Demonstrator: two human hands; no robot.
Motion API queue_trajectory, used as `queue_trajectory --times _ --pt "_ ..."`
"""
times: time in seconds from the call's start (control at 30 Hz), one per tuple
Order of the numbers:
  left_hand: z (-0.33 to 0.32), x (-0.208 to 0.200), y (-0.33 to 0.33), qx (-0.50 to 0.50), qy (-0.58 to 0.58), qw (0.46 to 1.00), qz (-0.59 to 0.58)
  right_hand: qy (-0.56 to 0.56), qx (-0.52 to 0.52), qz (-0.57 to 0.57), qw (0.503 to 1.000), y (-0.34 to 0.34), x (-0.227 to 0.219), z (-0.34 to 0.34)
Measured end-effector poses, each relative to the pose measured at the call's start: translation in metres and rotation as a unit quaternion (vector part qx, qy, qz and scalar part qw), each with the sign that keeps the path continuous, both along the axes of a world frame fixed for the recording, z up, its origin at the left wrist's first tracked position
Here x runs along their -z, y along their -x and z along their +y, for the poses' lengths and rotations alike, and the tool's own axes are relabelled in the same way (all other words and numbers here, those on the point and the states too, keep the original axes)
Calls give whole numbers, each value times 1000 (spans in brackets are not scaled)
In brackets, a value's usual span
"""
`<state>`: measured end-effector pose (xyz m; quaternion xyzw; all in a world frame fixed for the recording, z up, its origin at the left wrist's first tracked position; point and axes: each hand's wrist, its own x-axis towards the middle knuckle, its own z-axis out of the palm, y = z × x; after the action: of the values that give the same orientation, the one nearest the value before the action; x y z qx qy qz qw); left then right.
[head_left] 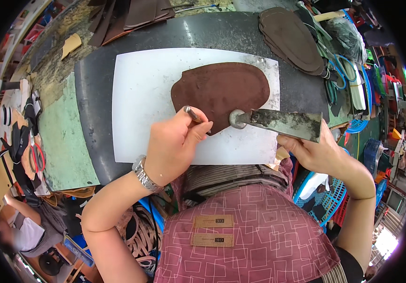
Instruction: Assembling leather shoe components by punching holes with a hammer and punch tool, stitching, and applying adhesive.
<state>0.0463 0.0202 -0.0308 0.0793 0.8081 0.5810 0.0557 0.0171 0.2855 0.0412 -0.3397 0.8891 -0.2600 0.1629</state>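
Note:
A dark brown leather piece [224, 89] with a rounded outline lies flat on a white board [139, 104]. My left hand [172, 144] is closed at the leather's near left edge, pinching a short metal punch [192, 114]. The punch's top end shows above my fingers; its lower tip is hidden. My right hand [316, 153] grips a hammer from below, mostly behind its long flat head [285, 125]. The hammer's round face [237, 119] points left, over the leather's near right edge, a short way from my left fingers. The hammer's handle is mostly hidden.
Under the board is a black mat [96, 108]. Stacked brown leather pieces [292, 42] lie far right, near blue-handled scissors [342, 70]. Leather sheets [139, 16] lie at the back. Red-handled scissors [37, 155] hang at left, where another person [30, 231] sits. A blue basket [332, 198] stands below right.

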Motion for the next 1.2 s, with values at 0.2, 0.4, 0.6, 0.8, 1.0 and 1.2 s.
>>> queue_trajectory --times 0.2,0.4,0.6,0.8,1.0,1.2 --pt "2 10 -3 74 148 968 191 -111 -21 -46 993 3 -33 -9" --pt "5 3 0 -5 66 996 54 21 141 -116 983 -6 -8 4" --pt "7 -1 7 -5 1 1000 -24 53 63 -38 996 0 2 1" --pt "8 -3 1 56 202 947 243 -115 -54 7 992 0 -24 4" --pt "16 -4 8 -36 23 998 -36 16 107 -155 982 -5 -10 8" --pt "14 -2 8 12 98 993 70 -83 -27 159 984 -7 -27 5"
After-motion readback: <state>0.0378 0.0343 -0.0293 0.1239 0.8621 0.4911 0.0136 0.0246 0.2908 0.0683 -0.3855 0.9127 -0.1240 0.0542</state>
